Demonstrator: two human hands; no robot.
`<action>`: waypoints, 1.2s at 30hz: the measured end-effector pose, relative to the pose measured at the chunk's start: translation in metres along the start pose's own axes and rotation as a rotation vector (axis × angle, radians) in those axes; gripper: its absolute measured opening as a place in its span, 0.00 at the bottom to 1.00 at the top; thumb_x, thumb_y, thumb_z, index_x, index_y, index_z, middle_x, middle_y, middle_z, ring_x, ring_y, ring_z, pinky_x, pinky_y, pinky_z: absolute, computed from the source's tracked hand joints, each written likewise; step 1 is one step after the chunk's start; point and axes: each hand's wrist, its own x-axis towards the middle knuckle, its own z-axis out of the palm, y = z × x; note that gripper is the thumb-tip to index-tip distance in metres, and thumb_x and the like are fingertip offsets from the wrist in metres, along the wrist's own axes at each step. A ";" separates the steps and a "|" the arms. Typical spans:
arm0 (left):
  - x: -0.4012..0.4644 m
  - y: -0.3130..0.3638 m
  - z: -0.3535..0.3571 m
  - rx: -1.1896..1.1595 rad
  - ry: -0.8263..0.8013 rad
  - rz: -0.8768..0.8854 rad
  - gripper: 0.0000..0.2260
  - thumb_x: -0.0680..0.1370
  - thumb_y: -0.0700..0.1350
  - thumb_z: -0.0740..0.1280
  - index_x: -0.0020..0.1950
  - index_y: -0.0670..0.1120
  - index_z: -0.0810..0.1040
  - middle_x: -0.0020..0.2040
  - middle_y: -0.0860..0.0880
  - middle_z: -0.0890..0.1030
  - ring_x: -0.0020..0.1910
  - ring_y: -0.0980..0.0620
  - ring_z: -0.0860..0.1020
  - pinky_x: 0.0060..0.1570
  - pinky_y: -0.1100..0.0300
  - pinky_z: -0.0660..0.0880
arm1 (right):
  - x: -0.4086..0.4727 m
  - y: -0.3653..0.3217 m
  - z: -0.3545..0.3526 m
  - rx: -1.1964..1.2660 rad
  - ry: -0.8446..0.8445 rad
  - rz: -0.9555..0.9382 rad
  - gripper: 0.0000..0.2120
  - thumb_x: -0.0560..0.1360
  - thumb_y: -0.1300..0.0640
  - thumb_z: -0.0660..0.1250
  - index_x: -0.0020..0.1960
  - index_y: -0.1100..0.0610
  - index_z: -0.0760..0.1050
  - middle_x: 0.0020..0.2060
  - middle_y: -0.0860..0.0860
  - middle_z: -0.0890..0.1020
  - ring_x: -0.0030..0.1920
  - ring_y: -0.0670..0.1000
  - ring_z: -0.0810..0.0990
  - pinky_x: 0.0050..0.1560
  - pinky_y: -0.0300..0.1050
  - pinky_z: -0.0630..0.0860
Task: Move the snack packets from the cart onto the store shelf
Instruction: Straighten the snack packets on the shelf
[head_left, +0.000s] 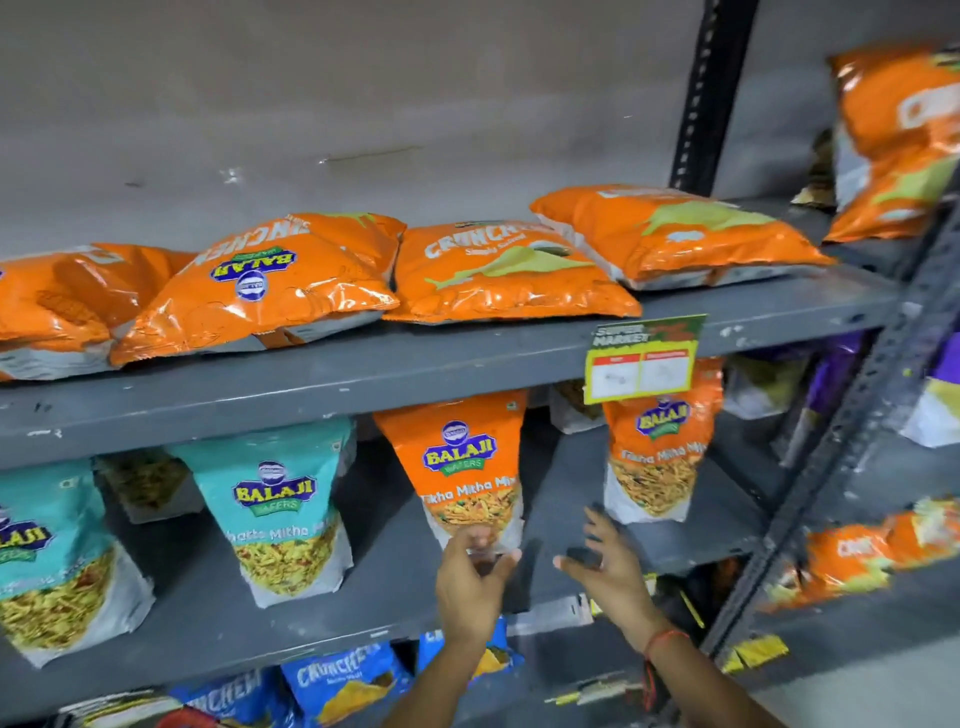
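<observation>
Where pouches part, bare shelf (571, 499).

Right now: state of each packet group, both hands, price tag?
Orange Crunchex packets: lying flat, top shelf.
Teal Balaji pouches: upright, middle shelf.
Orange Balaji pouch: upright, left hand touching its base.
Right hand: open, empty.
Price tag: hanging from the shelf edge.
Blue Crunchex packets: bottom shelf.

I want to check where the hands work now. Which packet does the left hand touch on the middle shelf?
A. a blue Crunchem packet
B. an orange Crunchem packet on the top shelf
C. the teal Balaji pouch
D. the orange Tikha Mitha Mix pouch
D: the left hand has its fingers at the bottom edge of the standing orange Tikha Mitha Mix pouch.
</observation>
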 end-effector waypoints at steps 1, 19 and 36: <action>-0.004 0.007 0.010 -0.005 -0.049 0.014 0.14 0.66 0.49 0.78 0.47 0.55 0.76 0.43 0.57 0.81 0.37 0.61 0.82 0.42 0.57 0.80 | -0.006 -0.001 -0.012 0.019 0.053 -0.006 0.36 0.69 0.63 0.74 0.73 0.56 0.62 0.70 0.57 0.69 0.68 0.56 0.70 0.65 0.52 0.71; 0.027 0.032 0.200 -0.200 -0.318 -0.194 0.41 0.55 0.55 0.82 0.65 0.49 0.72 0.60 0.49 0.81 0.59 0.51 0.80 0.59 0.50 0.78 | 0.102 0.066 -0.163 0.103 -0.067 0.167 0.49 0.65 0.54 0.78 0.77 0.49 0.52 0.73 0.49 0.64 0.72 0.50 0.65 0.68 0.46 0.64; -0.011 0.042 0.116 -0.149 -0.143 -0.110 0.38 0.68 0.48 0.77 0.74 0.47 0.64 0.73 0.47 0.70 0.72 0.50 0.68 0.65 0.59 0.68 | 0.039 0.048 -0.107 0.153 0.329 0.014 0.34 0.63 0.43 0.76 0.63 0.53 0.68 0.62 0.54 0.76 0.61 0.56 0.75 0.64 0.59 0.72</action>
